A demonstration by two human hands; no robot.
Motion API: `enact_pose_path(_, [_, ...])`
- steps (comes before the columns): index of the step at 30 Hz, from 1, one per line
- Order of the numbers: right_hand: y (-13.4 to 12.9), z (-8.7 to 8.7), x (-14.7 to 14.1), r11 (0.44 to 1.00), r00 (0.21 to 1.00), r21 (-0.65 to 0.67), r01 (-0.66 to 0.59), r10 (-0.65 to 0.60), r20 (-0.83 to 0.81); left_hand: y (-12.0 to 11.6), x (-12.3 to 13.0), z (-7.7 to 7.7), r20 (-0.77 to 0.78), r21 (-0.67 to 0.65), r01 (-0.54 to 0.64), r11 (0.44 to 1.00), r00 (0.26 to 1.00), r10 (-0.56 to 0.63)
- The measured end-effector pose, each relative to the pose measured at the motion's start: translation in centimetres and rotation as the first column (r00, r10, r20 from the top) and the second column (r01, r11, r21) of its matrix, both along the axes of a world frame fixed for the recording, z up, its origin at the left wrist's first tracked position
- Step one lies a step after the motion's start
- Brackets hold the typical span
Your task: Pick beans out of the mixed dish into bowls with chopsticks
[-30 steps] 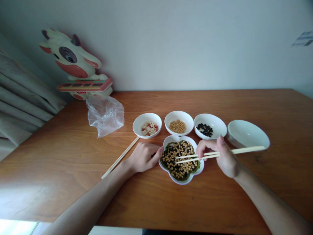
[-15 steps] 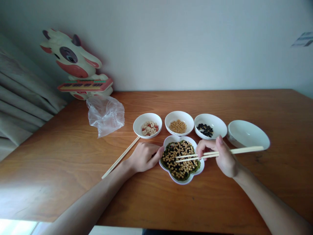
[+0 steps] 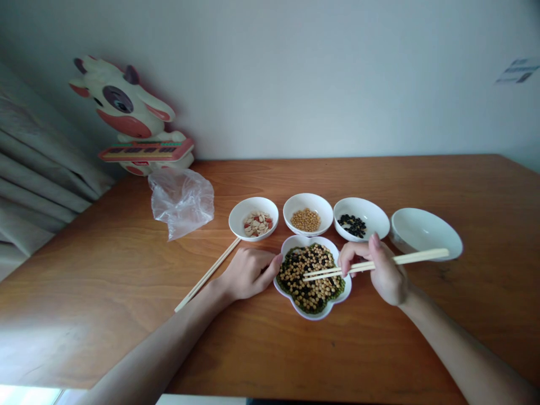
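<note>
My right hand (image 3: 383,270) holds a pair of light wooden chopsticks (image 3: 405,259). Their tips lie close together over the mixed beans in a white flower-shaped bowl (image 3: 313,316). Yellow soybeans, black beans and small green beans fill this bowl. At its left rim is my left hand (image 3: 250,273), fingers curled and thumb against the edge. Behind stand a bowl of soybeans (image 3: 306,230), a bowl with a few black beans (image 3: 371,214) and a bowl of pale flat seeds or nut pieces (image 3: 236,219). Whether a bean is between the tips I cannot tell.
An empty white bowl (image 3: 426,225) stands at the right end of the row. A second pair of chopsticks (image 3: 206,275) lies by my left forearm. Farther left are a crumpled clear plastic bag (image 3: 182,202) and a cow-shaped toy keyboard (image 3: 139,124) against the wall.
The chopstick tips have drawn closer together over the beans. My left hand stays at the bowl's rim. The whole view has shifted slightly.
</note>
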State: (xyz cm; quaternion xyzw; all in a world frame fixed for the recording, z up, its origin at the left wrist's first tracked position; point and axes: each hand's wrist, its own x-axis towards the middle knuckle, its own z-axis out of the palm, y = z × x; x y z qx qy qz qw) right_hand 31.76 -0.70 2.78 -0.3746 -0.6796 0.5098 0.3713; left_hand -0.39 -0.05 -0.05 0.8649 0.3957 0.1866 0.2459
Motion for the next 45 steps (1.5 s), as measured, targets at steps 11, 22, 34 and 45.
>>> enact_pose_path(11, [0.2, 0.2, 0.4, 0.998, 1.000, -0.064, -0.026, 0.026, 0.000, -0.2, -0.1, 0.0, -0.001, 0.016, 0.000, 1.000, 1.000, 0.000])
enact_pose_path(22, [0.2, 0.3, 0.1, 1.000, 1.000, 0.009, 0.021, -0.021, -0.013, -0.1, 0.0, 0.1, -0.013, 0.018, 0.003, 1.000, 1.000, -0.003])
enact_pose_path(34, [0.6, 2.2, 0.8, 0.989, 0.949, -0.108, 0.100, -0.127, -0.290, -0.1, -0.1, 0.0, -0.014, 0.032, -0.003, 0.999, 1.000, 0.003])
enact_pose_path(45, [2.1, 0.5, 0.6, 0.860, 0.806, 0.019, 0.511, -0.471, -0.358, -0.1, -0.2, -0.2, -0.018, 0.044, -0.002, 0.999, 1.000, 0.002])
